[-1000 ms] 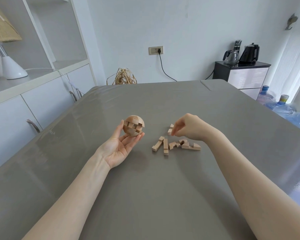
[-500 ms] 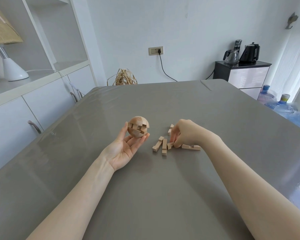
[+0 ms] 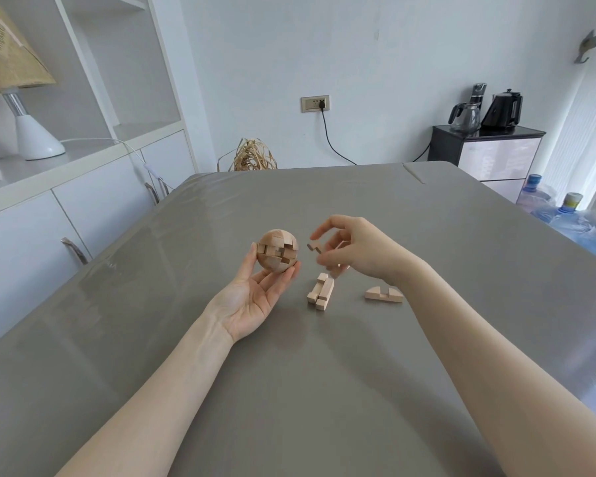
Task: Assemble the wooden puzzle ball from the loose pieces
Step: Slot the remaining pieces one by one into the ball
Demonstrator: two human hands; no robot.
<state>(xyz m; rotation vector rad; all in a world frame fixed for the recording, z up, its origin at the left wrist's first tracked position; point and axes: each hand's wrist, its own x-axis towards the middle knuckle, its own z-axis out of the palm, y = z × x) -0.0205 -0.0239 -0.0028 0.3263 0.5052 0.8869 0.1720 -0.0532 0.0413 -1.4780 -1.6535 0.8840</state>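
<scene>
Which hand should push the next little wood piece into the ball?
Probably the right hand. It already pinches a small piece in the air beside the puzzle ball. The left hand is busy cradling the ball, whose open slots face the right hand.

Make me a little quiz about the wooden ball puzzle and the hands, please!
1. Which hand holds the partly built puzzle ball?
2. True or false: the curved notched piece is lying on the table.
3. What does the right hand hold? A) a small wooden piece B) the lamp C) nothing

Key
1. The left hand, with the ball at its fingertips.
2. True; it lies right of the two straight pieces.
3. A
</scene>
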